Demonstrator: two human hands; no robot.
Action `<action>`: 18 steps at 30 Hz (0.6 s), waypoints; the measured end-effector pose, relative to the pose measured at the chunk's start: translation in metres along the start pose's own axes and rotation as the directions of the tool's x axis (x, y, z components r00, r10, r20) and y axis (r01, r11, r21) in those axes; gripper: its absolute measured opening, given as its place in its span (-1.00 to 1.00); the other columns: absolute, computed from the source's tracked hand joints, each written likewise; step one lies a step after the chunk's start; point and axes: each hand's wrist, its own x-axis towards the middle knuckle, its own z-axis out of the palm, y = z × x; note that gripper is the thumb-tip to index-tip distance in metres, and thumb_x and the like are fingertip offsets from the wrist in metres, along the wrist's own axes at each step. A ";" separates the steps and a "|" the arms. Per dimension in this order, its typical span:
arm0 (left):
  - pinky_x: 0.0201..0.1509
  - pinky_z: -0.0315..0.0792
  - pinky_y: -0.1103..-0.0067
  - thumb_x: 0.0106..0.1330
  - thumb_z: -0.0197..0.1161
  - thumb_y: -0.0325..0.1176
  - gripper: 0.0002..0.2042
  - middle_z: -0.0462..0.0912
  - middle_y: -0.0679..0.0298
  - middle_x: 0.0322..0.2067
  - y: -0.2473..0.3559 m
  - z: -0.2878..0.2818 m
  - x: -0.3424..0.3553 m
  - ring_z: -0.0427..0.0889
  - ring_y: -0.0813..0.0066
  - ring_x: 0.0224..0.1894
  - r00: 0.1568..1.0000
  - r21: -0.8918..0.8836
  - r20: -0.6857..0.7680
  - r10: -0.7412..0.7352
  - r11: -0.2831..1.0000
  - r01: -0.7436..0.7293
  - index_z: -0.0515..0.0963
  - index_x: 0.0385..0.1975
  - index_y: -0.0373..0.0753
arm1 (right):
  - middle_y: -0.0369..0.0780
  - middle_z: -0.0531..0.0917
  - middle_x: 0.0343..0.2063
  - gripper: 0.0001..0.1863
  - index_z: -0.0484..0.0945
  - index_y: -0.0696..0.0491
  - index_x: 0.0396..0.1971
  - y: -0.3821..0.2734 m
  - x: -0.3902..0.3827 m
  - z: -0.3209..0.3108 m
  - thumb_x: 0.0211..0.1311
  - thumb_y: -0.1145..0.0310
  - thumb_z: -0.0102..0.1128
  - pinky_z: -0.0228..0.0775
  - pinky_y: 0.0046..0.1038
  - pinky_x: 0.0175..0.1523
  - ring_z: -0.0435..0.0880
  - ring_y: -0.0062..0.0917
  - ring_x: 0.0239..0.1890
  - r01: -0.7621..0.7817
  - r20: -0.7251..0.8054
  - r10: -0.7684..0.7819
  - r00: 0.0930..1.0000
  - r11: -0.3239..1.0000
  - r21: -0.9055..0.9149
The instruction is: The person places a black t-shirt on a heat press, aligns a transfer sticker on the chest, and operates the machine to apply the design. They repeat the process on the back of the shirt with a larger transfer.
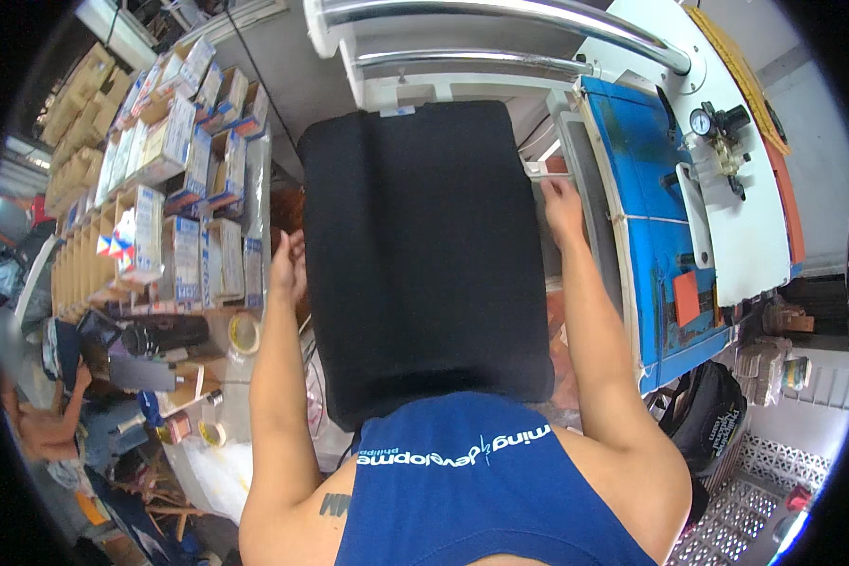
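Observation:
A black cloth [434, 236] covers a broad, flat, upright-oblong board in front of me, smooth over most of its surface. A small pale tag [398, 110] shows at its far edge. Beside the cloth's left edge is my left hand [292, 264], its fingers apart and partly hidden by the edge. My right hand [560, 208] is off the right edge, farther away than the left. Its fingers are curled together close to a thin metal bar [549, 174]; what they hold, if anything, is hidden.
Polished metal rails [509, 33] cross beyond the board. A machine with a blue panel [651, 226] and a pressure gauge [700, 121] stands at right. Stacked cartons [156, 141] and tape rolls [243, 333] lie left. Another person's arm [57, 424] shows far left.

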 end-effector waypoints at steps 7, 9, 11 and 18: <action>0.35 0.39 0.29 0.54 -0.16 0.21 -0.30 0.52 0.05 0.23 0.061 0.077 0.114 0.50 0.12 0.27 0.993 0.118 -0.016 -0.121 0.985 0.122 0.33 0.36 -0.34 | -0.12 0.71 -0.03 -0.55 0.57 0.17 0.13 -0.015 0.112 0.078 0.49 0.13 0.07 0.44 -0.29 0.16 0.67 -0.30 0.00 -0.794 0.708 0.388 0.590 0.439 0.420; 0.28 0.48 0.31 0.53 -0.04 0.16 -0.34 0.58 0.05 0.18 0.056 0.083 0.133 0.63 0.14 0.13 0.986 0.021 0.021 -0.168 0.986 0.167 0.40 0.30 -0.35 | -0.12 0.73 -0.07 -0.53 0.58 0.15 0.09 -0.005 0.114 0.086 0.50 0.06 0.06 0.54 -0.28 0.08 0.69 -0.39 -0.06 -0.784 0.681 0.412 0.605 0.455 0.422; 0.21 0.52 0.34 0.52 0.03 0.09 -0.39 0.63 0.06 0.12 0.055 0.080 0.143 0.67 0.18 0.06 0.993 0.074 0.009 -0.116 0.991 0.115 0.46 0.25 -0.37 | -0.12 0.73 -0.09 -0.53 0.60 0.16 0.07 0.001 0.112 0.086 0.50 0.04 0.06 0.57 -0.29 0.06 0.71 -0.43 -0.09 -0.735 0.629 0.409 0.661 0.521 0.433; -0.25 0.37 0.48 0.48 0.17 0.04 -0.51 0.57 0.25 -0.49 0.084 0.054 0.133 0.41 0.49 -0.40 0.814 0.789 -0.110 0.571 0.548 -0.278 0.57 -0.40 -0.38 | -0.10 0.73 -0.30 -0.56 0.64 0.24 -0.25 -0.011 0.108 0.062 0.48 0.09 0.12 0.42 -0.33 -0.03 0.68 -0.39 -0.21 -0.123 -0.071 0.119 0.990 0.992 -0.042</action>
